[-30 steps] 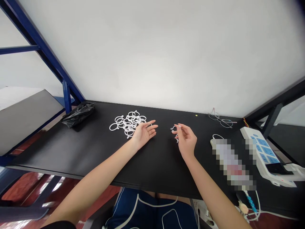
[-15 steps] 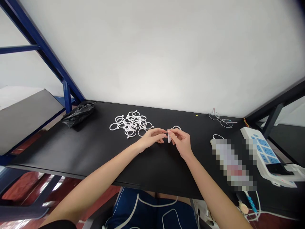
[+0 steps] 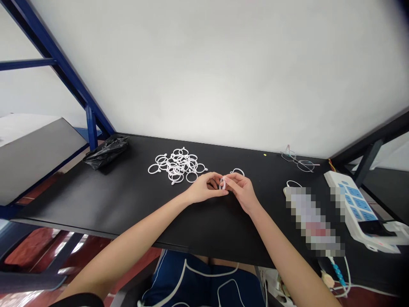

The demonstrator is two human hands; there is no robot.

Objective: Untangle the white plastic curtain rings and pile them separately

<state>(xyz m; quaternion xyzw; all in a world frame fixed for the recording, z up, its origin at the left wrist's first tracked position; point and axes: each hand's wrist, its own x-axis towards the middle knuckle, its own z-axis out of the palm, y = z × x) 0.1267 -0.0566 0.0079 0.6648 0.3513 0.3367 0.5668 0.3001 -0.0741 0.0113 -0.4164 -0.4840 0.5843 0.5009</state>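
Observation:
A white curtain ring [image 3: 222,184] is held up between my two hands, a little above the black table [image 3: 143,204]. My right hand [image 3: 242,190] pinches its upper edge with thumb and fingertips. From the other side my left hand [image 3: 206,186] curls round it, thumb below and fingers above; the exact contact is partly hidden. Just behind my right hand lies a single white ring [image 3: 237,171], half covered by the fingers. Left of my left hand is a loose pile of white curtain rings [image 3: 179,164], each with a small knob or eyelet.
A crumpled black plastic bag [image 3: 107,152] lies at the table's left end. Glasses [image 3: 298,161] rest near the wall at the back right. A blurred-out phone-shaped object [image 3: 313,221] with a cable and a white power strip [image 3: 354,204] occupy the right side.
My left hand has closed in on the ring, its thumb moving lower and beneath it. The held ring has turned, so its round opening faces me more. My right hand keeps its pinch.

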